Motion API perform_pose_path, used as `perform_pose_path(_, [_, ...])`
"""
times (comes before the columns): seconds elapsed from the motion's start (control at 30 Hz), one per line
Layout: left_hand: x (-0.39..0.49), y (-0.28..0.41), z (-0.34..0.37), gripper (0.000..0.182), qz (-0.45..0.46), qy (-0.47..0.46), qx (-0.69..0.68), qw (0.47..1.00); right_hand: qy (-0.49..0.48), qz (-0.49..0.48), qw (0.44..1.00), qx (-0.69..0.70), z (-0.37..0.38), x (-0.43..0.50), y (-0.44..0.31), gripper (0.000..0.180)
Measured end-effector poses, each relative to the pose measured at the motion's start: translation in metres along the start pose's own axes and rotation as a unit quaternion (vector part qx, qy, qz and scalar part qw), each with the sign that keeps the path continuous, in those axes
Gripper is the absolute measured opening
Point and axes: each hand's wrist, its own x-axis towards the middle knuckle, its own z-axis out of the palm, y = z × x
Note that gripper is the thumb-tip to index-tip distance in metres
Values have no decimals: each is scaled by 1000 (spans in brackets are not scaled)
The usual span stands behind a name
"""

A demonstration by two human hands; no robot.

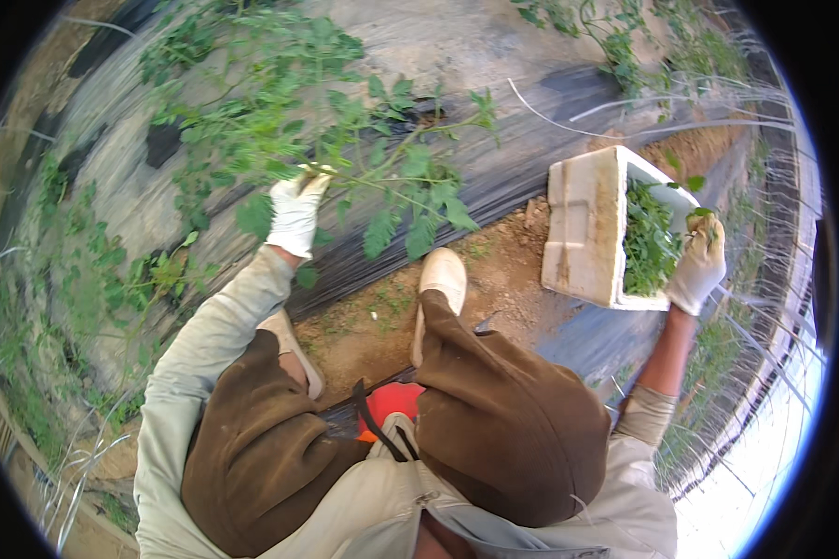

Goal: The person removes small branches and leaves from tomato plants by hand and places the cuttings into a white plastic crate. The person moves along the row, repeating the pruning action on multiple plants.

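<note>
My left hand (299,209), in a white glove, has its fingers closed around a stem of a leafy green plant (412,192) that looks like tomato. The plant spreads over the mulch film in front of me. Off to the right, my gloved right hand (699,262) is raised at the near rim of a white foam box (587,230). A small green sprig (699,212) is pinched in its fingertips. Picked green shoots (647,244) are piled inside the box, which stands tilted in the view.
Black plastic mulch film (489,168) covers the bed, and a bare soil path (503,279) runs below me between my shoes. White strings (559,126) cross at the upper right. More plants (112,272) grow at left. Something red (395,402) is beneath me.
</note>
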Motion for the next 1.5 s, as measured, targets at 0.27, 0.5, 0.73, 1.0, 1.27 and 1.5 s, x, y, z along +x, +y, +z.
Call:
perform_pose_path(0.27, [-18,0,-21,24,22,3,37,999,-422,78,867,255,96,-30,-164,31])
perform_pose_path(0.5, [-18,-13,-13,15,24,-20,-196,980,-684,4,645,340,293,-109,-255,39])
perform_pose_path(0.73, [-28,-29,-3,11,104,23,-20,994,-636,-86,675,364,295,-116,-253,18])
perform_pose_path(1.0, [-33,8,-11,21,96,-146,469,866,-221,-309,900,213,209,-83,-197,14])
perform_pose_path(1.27, [-35,125,9,34,-194,-413,680,574,79,81,984,136,29,60,18,21])
perform_pose_path(1.5, [73,0,-105,34,-79,-244,702,664,-29,26,997,-67,4,72,1,33])
